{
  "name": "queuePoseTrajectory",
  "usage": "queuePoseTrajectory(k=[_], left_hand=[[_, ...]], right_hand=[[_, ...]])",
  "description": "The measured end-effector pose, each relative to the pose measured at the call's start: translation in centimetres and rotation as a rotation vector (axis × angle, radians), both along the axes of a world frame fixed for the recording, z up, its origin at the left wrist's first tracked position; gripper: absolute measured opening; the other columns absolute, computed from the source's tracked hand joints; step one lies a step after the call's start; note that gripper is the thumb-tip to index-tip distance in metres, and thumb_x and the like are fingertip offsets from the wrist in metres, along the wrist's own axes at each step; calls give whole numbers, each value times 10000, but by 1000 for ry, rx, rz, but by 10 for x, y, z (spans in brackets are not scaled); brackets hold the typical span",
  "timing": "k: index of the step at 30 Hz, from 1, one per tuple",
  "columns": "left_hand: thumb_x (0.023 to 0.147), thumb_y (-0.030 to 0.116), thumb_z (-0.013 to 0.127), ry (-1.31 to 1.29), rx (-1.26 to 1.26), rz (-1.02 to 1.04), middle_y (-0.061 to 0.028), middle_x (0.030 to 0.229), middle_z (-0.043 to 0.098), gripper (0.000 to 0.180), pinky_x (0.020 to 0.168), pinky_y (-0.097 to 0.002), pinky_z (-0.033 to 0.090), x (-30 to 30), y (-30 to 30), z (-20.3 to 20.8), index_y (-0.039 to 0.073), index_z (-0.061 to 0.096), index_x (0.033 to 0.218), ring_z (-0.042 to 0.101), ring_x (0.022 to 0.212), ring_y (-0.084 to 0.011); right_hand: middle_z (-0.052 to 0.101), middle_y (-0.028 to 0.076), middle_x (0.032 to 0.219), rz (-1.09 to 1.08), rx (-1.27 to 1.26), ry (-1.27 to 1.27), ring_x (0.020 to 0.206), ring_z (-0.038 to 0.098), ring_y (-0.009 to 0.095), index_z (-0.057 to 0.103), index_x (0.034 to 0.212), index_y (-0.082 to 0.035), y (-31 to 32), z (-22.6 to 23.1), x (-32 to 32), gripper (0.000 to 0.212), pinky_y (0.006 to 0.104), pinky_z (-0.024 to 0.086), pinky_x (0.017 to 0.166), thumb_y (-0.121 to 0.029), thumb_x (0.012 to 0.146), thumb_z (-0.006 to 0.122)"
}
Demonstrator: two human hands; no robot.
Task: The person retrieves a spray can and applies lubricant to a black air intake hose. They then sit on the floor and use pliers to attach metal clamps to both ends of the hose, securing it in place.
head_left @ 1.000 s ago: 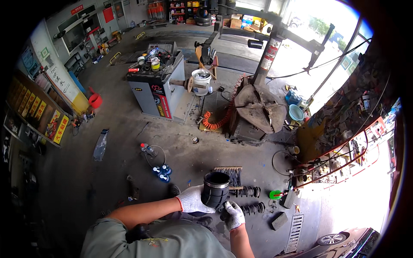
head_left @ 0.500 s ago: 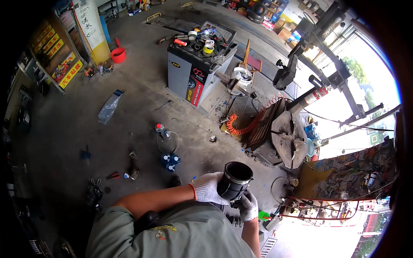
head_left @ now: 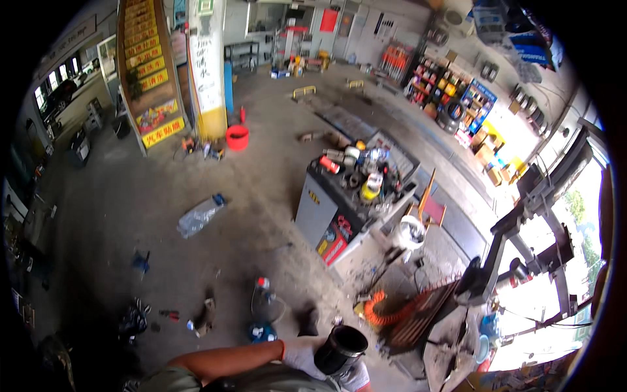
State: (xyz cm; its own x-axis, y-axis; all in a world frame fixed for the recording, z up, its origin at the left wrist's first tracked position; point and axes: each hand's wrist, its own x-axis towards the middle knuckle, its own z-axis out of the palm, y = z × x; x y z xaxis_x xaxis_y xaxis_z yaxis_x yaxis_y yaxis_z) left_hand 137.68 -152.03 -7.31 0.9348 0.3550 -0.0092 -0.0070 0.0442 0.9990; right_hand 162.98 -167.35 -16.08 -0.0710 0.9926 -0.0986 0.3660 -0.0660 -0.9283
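Observation:
A short, wide black air intake hose (head_left: 341, 351), its round mouth facing up, is held close to my body at the lower edge of the view. My left hand (head_left: 302, 355), in a white knit glove with an orange cuff, is closed around its left side. Below the hose on the right, my gloved right hand (head_left: 357, 377) grips its lower part; most of those fingers are hidden behind it. On the floor beyond sit blue bottles (head_left: 262, 332) and a red-capped bottle (head_left: 264, 287) with a thin looped tube.
A wheel balancer (head_left: 326, 219) piled with tools and tape stands ahead. To the right is a tyre changer (head_left: 452, 349) with an orange coiled air hose (head_left: 373, 313). Red-handled pliers (head_left: 170, 315), a clear plastic bag (head_left: 199, 217) and a red bucket (head_left: 237, 138) are on the floor.
My view has tilted up and swung left, showing more of the workshop's far end. The hose and both hands now appear lower in the picture, still together.

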Motion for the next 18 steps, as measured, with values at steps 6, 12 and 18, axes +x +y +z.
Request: queuePoseTrajectory(k=[6,12,18], left_hand=[[786,225,969,104,36,70,-105,1501,689,940,1248,-405,478,55,128,28,78,525,1601,626,1379,-189],[807,204,941,97,20,126,-89,1431,722,789,1181,-399,510,71,236,65,100,618,1519,671,1288,-188],[864,300,927,333,159,400,-146,1423,732,715,1191,-402,504,19,342,2,63,659,1483,679,1331,-254]], right_hand=[[841,134,1217,215,3,19,1171,798,269,793,1289,-101,177,-23,72,431,414,617,1013,-308,921,876],[811,127,1303,340,-26,176,1241,756,260,739,1378,-86,318,-39,93,418,396,579,1088,-277,1011,796],[786,142,1351,499,-160,173,1260,744,290,699,1405,-48,444,-89,56,367,417,581,1115,-247,1103,636]])
